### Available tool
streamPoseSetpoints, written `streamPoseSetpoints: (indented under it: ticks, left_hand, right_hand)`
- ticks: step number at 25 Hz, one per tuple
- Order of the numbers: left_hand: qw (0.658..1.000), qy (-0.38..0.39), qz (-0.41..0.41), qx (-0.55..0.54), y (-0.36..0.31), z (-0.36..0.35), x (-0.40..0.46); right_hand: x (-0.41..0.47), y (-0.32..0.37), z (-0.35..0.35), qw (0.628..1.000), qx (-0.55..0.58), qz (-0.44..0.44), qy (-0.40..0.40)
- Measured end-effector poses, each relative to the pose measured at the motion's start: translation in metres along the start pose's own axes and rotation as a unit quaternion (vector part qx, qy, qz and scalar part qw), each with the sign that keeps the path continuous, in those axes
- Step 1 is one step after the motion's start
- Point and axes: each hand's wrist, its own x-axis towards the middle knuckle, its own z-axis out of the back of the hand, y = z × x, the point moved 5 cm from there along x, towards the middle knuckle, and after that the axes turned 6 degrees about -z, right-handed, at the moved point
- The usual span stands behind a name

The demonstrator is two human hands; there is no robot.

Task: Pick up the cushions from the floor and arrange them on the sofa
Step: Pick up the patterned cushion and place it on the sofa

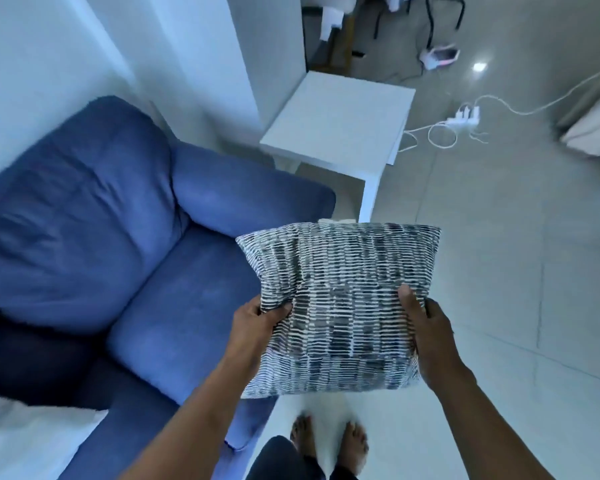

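Fingers of left hand [260, 318] and right hand [426, 327] pinch the striped cushion [336, 299] in mid-carry; next, swing it toward ten o'clock onto the blue sofa [174, 282].

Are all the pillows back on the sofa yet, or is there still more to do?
Not yet. A white cushion already lies at the near end of the blue sofa. The patterned cushion is off the floor, gripped by the left hand and right hand, in the air by the sofa's front edge. It still needs setting on the seat. No other cushions show on the floor here.
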Motion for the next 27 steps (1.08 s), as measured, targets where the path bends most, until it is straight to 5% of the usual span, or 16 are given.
streamPoseSetpoints:
  ticks: [17,27]
  left_hand:
    - [0.964,-0.214,-0.061,-0.147,-0.023,0.251,0.030]
    - [0.935,-0.286,-0.043,-0.205,-0.036,0.338,0.043]
  right_hand:
    - [0.032,0.123,-0.311,0.938,-0.178,0.039,0.296]
    - [0.065,0.137,-0.463,0.893,-0.261,0.041,0.365]
